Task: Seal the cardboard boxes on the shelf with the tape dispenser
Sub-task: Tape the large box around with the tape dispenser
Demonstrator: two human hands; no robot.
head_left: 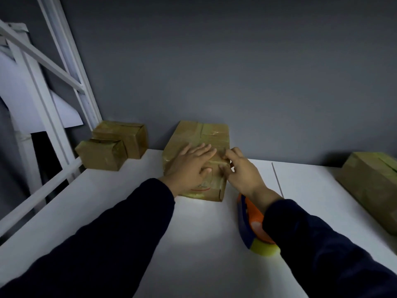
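Boxes (pixel 101 154): four on shelf (pixel 193 233), one dispenser (pixel 247 220).
Left grip (pixel 189 166) spread flat on middle box (pixel 202 134); right grip (pixel 242 173) pinches its tape (pixel 216 161).

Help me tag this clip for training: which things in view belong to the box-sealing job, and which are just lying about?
Job: middle box, left hand flat on it, right hand at its right edge; tape dispenser; front-left box; back-left box; right box; shelf.
Lying about: white rack frame; grey wall; white sheet at left.
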